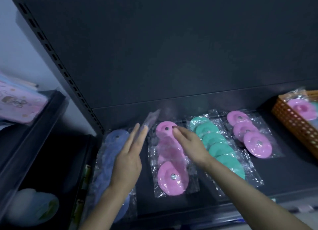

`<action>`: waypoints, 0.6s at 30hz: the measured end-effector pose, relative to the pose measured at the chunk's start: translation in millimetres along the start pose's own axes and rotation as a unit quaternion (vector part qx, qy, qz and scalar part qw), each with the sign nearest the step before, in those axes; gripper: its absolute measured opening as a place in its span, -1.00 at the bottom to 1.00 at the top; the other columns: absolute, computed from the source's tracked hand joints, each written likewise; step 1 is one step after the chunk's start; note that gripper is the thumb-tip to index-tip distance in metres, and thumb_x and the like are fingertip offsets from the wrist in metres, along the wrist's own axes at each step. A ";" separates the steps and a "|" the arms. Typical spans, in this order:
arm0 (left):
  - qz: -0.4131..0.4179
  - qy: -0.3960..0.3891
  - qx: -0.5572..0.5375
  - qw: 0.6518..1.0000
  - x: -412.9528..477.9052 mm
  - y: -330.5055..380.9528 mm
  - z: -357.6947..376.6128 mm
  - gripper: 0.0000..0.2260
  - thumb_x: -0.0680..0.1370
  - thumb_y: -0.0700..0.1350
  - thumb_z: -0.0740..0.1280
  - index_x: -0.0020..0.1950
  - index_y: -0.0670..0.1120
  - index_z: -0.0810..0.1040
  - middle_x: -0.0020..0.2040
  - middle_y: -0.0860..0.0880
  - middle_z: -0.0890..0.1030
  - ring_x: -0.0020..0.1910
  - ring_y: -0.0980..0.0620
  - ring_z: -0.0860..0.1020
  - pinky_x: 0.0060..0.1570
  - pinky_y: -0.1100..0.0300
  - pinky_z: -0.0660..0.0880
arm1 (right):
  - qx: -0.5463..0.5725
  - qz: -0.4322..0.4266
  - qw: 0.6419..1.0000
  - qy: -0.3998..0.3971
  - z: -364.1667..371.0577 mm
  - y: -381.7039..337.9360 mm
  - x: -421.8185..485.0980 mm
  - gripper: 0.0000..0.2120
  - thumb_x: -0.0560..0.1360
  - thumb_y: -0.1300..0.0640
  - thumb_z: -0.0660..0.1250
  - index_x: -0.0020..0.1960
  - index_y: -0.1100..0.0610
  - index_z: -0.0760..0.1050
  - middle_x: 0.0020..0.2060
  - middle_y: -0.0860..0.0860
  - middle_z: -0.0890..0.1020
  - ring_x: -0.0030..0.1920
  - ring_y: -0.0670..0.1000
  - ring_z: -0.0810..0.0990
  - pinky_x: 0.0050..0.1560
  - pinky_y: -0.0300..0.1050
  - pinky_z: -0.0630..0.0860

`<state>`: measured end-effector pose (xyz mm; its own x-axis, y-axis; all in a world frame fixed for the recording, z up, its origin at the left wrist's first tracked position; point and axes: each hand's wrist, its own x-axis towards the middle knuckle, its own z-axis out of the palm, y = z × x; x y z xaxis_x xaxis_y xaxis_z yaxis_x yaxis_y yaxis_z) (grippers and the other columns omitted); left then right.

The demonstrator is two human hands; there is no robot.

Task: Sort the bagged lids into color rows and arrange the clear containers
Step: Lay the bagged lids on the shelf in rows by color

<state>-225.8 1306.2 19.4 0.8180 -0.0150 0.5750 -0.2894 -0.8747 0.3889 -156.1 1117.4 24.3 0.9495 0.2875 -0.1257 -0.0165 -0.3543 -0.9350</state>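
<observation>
Bagged lids lie in rows on a dark shelf (275,169). From the left: a blue row (110,154), a pink row (170,176), a green row (218,148) and a short pink-purple row (249,136). My left hand (128,159) hovers with straight fingers between the blue and pink rows, beside an upturned bag edge (151,119). My right hand (191,143) reaches over the pink row, its fingertips at the top pink lid (164,128). No clear containers are in view.
An orange perforated basket (292,124) at the right edge holds more bagged pink lids. The slotted shelf upright (56,61) runs diagonally at the left. Beyond it sit a pink patterned box (19,102) and a pale round item (34,207) lower down.
</observation>
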 end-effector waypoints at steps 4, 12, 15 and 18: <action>0.036 -0.078 -0.038 0.996 14.1 33.6 17.7 -0.34 0.55 -0.26 0.24 0.46 0.35 0.14 0.34 0.27 0.44 0.29 0.25 0.43 0.30 0.22 0.36 | 0.398 0.146 0.904 -0.058 -32.0 -26.6 -4.1 -0.48 0.47 -0.25 0.15 0.10 0.18 0.50 -0.01 0.15 0.60 -0.07 0.11 0.61 0.05 0.03 0.55; 0.071 -0.195 -0.092 0.974 37.2 85.7 70.2 -0.31 0.49 0.19 0.24 0.50 0.27 -0.09 0.54 0.15 0.10 0.50 0.27 -0.01 0.43 0.32 0.03 | 0.356 0.142 0.922 0.055 -101.4 7.1 -6.7 -0.69 0.47 0.50 0.22 0.13 0.22 0.45 -0.24 0.15 0.60 -0.34 0.06 0.49 -0.33 -0.15 0.50; -0.111 -0.165 -0.247 0.948 45.5 111.6 89.4 -0.23 0.38 0.22 0.38 0.45 0.27 0.00 0.50 0.29 0.03 0.46 0.37 0.02 0.36 0.47 0.00 | 0.352 0.131 0.925 0.062 -136.8 24.7 -6.8 -0.73 0.48 0.50 0.20 0.10 0.26 0.48 -0.18 0.20 0.61 -0.29 0.10 0.55 -0.30 -0.12 0.57; -0.300 -0.100 -0.378 0.870 62.8 139.9 112.8 -0.31 0.45 -0.15 0.46 0.47 0.10 0.19 0.34 0.10 0.43 0.25 0.15 0.45 0.20 0.24 0.40 | 0.353 0.125 0.926 0.053 -169.9 36.3 -9.5 -0.77 0.50 0.49 0.21 0.09 0.28 0.48 -0.15 0.22 0.62 -0.32 0.08 0.60 -0.32 -0.15 0.60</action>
<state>-158.8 1128.3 28.7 0.9830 0.1837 -0.0032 0.0380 -0.1862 0.9818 -112.5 950.6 47.9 0.9131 0.1737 -0.3689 -0.4051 0.2824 -0.8696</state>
